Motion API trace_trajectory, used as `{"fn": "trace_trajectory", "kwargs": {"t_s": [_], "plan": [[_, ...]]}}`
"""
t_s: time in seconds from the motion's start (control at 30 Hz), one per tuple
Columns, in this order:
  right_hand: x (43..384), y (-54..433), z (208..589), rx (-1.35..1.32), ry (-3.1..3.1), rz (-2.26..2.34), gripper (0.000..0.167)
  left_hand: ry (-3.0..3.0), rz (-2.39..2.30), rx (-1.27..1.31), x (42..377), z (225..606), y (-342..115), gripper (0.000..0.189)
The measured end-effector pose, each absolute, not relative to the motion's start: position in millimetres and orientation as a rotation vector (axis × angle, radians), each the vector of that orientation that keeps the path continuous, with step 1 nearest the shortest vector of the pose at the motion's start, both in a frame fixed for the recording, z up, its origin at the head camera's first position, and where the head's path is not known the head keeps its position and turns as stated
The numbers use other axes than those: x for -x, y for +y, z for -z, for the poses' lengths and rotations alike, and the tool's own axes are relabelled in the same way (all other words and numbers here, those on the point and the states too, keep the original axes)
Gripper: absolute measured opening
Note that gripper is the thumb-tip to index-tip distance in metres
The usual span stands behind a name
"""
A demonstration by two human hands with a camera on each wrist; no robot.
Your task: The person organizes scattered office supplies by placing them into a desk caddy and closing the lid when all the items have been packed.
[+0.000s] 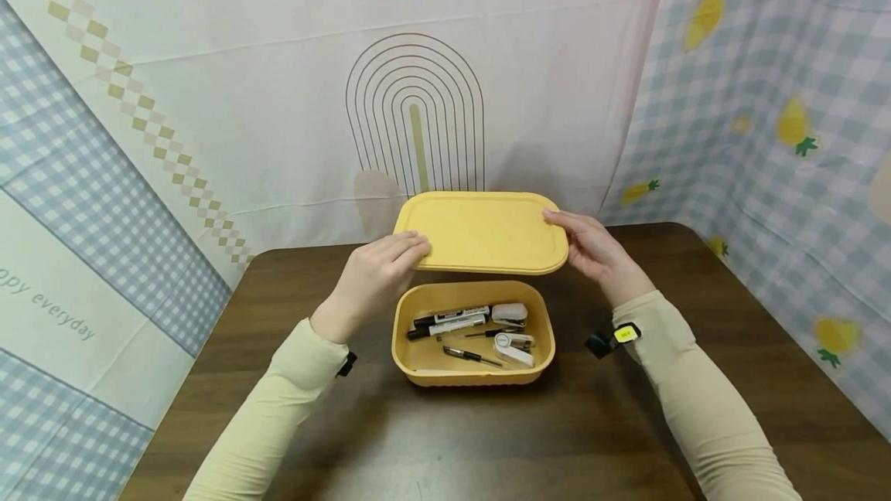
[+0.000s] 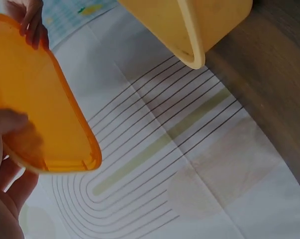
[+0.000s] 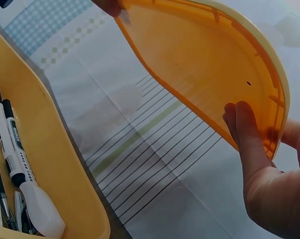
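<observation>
A yellow lid (image 1: 483, 232) is held up between both hands, above and behind an uncovered yellow box (image 1: 404, 366). My left hand (image 1: 379, 273) grips its left end, while my right hand (image 1: 592, 246) pinches the right end, thumb on top. The lid's orange-looking underside shows in both wrist views. Inside the box lie two markers (image 1: 455, 324), dark pens (image 1: 469, 355) and two white staplers (image 1: 513, 350), (image 3: 40, 209) is the rounded end of one white stapler in the right wrist view.
The box stands on a dark brown wooden table (image 1: 445, 447). Behind it hangs a pale cloth (image 1: 278, 99) with an arch print. Checked cloth (image 1: 766, 176) with pineapples covers the right side. Each forearm wears a wrist device (image 1: 626, 333).
</observation>
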State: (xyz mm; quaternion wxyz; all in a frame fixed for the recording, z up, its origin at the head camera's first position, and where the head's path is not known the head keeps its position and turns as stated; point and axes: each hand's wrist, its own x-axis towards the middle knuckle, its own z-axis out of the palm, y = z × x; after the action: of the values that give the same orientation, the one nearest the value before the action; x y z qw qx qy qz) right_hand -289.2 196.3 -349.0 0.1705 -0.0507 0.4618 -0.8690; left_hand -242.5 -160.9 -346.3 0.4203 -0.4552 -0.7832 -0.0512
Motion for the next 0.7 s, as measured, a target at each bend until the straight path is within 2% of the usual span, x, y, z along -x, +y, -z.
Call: {"fn": "trace_trajectory", "kwargs": {"t_s": [0.1,0.23,0.5,0.7], "plan": [[290,197,349,0.145,1.309,2.470,0.018,-2.011,0.234,1.169,244,344,-164,0.033],[290,198,349,0.144,1.308,2.472,0.017,-2.105,0.544,1.161,245,340,-167,0.058],[289,202,348,0.168,1.328,2.471,0.017,-2.308,1.555,0.815,257,330,-181,0.069],[286,201,348,0.192,1.311,2.460,0.018,-2.355,1.864,0.857,267,342,-192,0.084]]}}
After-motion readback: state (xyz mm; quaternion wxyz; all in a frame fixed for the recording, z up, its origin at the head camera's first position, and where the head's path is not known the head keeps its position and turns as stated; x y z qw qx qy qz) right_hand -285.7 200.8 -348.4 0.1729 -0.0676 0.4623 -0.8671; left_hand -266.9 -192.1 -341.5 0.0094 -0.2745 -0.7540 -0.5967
